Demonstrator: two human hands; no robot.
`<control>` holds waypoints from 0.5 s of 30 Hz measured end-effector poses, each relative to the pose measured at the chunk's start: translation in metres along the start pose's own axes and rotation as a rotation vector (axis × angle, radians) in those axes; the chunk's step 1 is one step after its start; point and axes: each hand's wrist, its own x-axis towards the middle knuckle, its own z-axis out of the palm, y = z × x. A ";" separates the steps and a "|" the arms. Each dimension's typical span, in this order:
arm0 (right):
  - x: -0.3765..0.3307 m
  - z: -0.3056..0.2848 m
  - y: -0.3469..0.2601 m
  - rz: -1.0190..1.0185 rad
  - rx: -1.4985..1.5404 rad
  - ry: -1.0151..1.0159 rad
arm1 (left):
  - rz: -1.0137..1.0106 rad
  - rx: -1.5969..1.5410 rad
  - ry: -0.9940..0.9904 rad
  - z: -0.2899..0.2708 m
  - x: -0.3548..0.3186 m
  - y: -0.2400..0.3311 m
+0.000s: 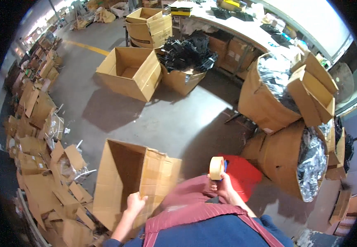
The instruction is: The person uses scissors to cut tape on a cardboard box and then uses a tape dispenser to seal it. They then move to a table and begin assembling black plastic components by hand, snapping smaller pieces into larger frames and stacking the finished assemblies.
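An open cardboard box (121,177) lies tipped on the concrete floor just in front of me, its opening facing up and away. My left hand (135,202) grips the edge of one of its flaps near the bottom. My right hand (221,185) holds a roll of tan packing tape (217,167) upright in front of my body, above a red stool (240,173).
Flattened cardboard scraps (42,164) pile along the left. Another open box (129,72) stands farther ahead, beside a box of black parts (184,57). Large cartons with silver-wrapped contents (294,119) crowd the right. A long worktable (244,29) runs along the back.
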 end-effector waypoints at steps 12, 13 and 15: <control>0.120 0.063 -0.180 -0.033 0.079 0.039 | -0.191 -0.260 0.123 -0.075 0.221 0.066; 0.130 0.065 -0.204 -0.050 0.094 0.081 | -0.254 -0.371 0.152 -0.089 0.238 0.068; 0.148 0.073 -0.248 -0.105 0.166 0.103 | -0.279 -0.263 0.285 -0.123 0.266 0.047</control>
